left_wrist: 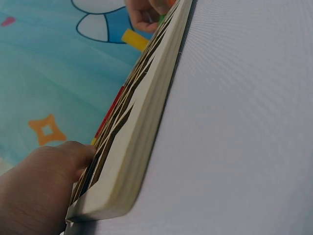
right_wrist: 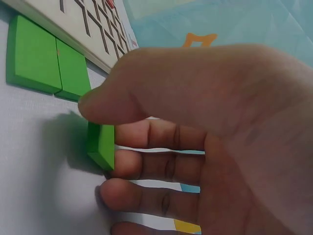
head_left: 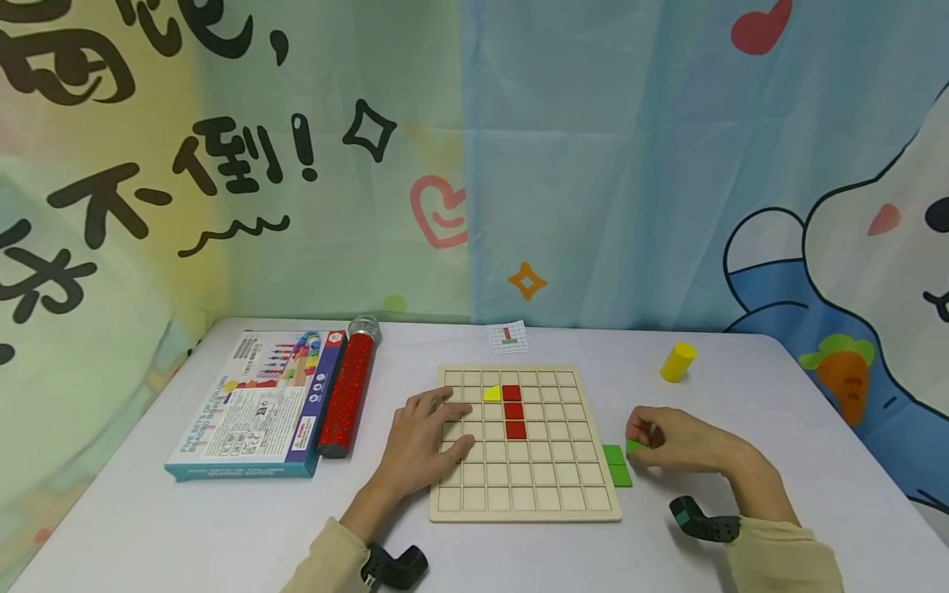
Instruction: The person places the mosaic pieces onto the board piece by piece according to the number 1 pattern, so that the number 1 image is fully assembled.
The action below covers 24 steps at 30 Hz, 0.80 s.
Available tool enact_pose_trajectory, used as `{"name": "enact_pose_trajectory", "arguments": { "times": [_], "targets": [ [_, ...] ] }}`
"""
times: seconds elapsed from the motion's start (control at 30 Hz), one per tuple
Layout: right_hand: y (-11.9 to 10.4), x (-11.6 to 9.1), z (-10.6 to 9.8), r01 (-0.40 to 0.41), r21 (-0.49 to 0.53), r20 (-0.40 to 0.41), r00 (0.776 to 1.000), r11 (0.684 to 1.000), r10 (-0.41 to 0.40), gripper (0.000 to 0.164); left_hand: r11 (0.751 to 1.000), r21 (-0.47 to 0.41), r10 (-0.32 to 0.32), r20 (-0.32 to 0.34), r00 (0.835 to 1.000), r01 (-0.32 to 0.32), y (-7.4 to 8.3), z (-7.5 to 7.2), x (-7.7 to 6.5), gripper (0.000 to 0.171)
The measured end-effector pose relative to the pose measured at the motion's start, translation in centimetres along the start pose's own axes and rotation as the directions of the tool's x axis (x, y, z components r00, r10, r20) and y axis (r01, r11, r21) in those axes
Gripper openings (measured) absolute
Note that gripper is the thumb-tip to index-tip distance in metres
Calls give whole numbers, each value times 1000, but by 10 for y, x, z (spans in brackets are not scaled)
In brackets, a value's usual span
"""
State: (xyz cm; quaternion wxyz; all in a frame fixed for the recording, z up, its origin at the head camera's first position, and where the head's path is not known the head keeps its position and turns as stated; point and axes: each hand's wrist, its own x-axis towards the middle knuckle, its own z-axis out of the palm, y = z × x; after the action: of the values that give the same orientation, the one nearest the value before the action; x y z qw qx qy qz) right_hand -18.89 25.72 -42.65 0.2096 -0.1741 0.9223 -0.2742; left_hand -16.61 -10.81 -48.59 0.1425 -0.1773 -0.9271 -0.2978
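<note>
A wooden grid board (head_left: 544, 475) lies on the white table. Three red squares (head_left: 514, 412) stand in one column of its cells, and a yellow piece (head_left: 492, 394) sits left of the topmost. My left hand (head_left: 421, 436) rests on the board's left side with the fingers spread. Right of the board, my right hand (head_left: 678, 441) pinches a green square tile (right_wrist: 103, 147) between thumb and fingers, just above the table and tilted on edge in the right wrist view. Two more green tiles (head_left: 615, 466) lie side by side against the board's right edge.
Behind the board lies a small printed grid card (head_left: 507, 338). A yellow cylinder (head_left: 678, 363) stands at the back right. On the left are a flat box (head_left: 248, 403) and a red glittery microphone (head_left: 348, 391). A printed curtain (head_left: 593, 165) hangs behind the table.
</note>
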Motion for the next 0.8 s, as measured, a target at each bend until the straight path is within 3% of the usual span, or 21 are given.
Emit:
{"name": "enact_pose_trajectory", "arguments": {
  "times": [0.8],
  "targets": [
    [-16,10,12,187,-11,-74,980,982,-187,22,1000,0,-8,5,1000,8,0,0,0,37]
  ]
}}
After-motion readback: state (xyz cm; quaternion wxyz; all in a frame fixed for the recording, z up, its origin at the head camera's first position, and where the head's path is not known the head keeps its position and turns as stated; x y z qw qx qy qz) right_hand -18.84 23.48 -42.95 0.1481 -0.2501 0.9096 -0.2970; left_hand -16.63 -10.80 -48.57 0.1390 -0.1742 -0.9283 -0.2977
